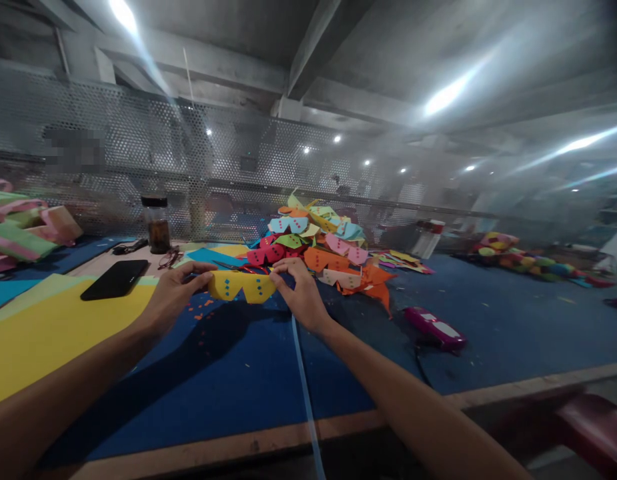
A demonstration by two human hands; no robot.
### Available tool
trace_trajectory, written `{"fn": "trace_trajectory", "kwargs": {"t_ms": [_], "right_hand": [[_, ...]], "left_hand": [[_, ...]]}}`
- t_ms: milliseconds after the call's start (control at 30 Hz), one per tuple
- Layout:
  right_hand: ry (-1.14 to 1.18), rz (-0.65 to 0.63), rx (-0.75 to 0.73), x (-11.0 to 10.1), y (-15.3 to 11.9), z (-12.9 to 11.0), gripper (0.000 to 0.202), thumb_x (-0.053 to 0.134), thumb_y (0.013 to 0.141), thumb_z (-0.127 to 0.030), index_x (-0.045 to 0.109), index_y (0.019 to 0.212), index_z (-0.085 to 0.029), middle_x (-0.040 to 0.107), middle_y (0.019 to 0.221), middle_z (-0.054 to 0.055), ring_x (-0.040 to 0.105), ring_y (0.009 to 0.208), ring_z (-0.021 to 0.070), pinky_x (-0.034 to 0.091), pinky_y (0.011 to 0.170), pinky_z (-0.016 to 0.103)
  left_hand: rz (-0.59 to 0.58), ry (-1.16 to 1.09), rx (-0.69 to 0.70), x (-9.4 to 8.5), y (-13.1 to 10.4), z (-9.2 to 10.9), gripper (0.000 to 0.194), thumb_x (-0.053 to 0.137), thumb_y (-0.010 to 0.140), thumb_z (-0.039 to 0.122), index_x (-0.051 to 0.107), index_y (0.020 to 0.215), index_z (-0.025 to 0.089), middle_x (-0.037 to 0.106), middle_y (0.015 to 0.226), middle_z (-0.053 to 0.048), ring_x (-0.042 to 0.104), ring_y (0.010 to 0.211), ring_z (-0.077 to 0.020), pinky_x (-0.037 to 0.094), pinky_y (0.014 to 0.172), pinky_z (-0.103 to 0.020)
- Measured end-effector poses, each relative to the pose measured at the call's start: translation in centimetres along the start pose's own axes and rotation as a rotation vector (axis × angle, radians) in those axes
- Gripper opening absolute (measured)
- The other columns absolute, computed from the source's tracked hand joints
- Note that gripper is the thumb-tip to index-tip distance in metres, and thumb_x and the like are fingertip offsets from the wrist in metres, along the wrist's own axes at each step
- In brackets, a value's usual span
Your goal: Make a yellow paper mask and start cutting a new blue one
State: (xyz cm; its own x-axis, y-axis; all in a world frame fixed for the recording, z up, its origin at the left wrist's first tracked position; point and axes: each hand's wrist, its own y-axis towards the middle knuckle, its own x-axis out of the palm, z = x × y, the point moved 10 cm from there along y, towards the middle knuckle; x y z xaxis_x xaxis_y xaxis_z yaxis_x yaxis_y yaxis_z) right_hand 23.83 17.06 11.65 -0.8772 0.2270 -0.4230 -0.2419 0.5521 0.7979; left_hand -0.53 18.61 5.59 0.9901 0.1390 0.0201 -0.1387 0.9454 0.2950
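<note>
A yellow paper mask [243, 287], cut like eyeglasses and dotted with small blue diamond shapes, is stretched between my two hands above the blue table covering. My left hand [181, 287] pinches its left end between thumb and fingers. At the other end, my right hand [297, 287] grips the paper with thumb and fingertips. Just behind is a heap of similar paper masks [333, 259] in orange, pink, red, green and light blue, many with coloured dots. Orange paper scraps [202, 311] lie on the covering below the mask.
Yellow paper sheets [63, 327] and a black phone [115, 279] lie at left, with a dark-lidded jar [158, 227] behind. A purple stapler-like device [435, 328] rests at right. A perforated metal screen [228, 160] stands along the back. Pink and green paper pieces [25, 230] are piled far left.
</note>
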Motion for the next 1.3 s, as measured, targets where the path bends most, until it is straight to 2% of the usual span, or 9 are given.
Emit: {"fn": "trace_trajectory", "kwargs": {"t_ms": [500, 967, 1300], "right_hand": [[0.012, 0.002, -0.004, 0.0, 0.0, -0.1, 0.009, 0.058, 0.093, -0.024, 0.060, 0.085, -0.021, 0.063, 0.100, 0.008, 0.061, 0.101, 0.0213, 0.049, 0.093, 0.038], [0.011, -0.015, 0.008, 0.1, 0.0, 0.0, 0.007, 0.059, 0.092, -0.022, 0.061, 0.086, -0.020, 0.062, 0.101, 0.009, 0.061, 0.103, 0.0214, 0.048, 0.094, 0.037], [0.007, -0.021, 0.006, 0.2, 0.0, 0.1, 0.006, 0.059, 0.092, -0.022, 0.061, 0.086, -0.022, 0.063, 0.101, 0.008, 0.061, 0.103, 0.0224, 0.049, 0.095, 0.040]], "left_hand": [[0.012, -0.012, -0.011, 0.1, -0.2, 0.2, 0.045, 0.085, 0.059, 0.049, 0.076, 0.091, 0.018, 0.075, 0.088, -0.004, 0.068, 0.081, -0.0209, 0.054, 0.076, -0.031], [0.016, -0.015, -0.020, 0.3, -0.5, 0.8, 0.039, 0.083, 0.062, 0.044, 0.075, 0.089, 0.018, 0.074, 0.084, -0.003, 0.068, 0.076, -0.0185, 0.054, 0.071, -0.029], [-0.008, -0.019, 0.000, 0.3, -0.2, 0.5, 0.038, 0.083, 0.064, 0.045, 0.074, 0.090, 0.018, 0.074, 0.086, -0.004, 0.069, 0.080, -0.0214, 0.056, 0.072, -0.032]]}}
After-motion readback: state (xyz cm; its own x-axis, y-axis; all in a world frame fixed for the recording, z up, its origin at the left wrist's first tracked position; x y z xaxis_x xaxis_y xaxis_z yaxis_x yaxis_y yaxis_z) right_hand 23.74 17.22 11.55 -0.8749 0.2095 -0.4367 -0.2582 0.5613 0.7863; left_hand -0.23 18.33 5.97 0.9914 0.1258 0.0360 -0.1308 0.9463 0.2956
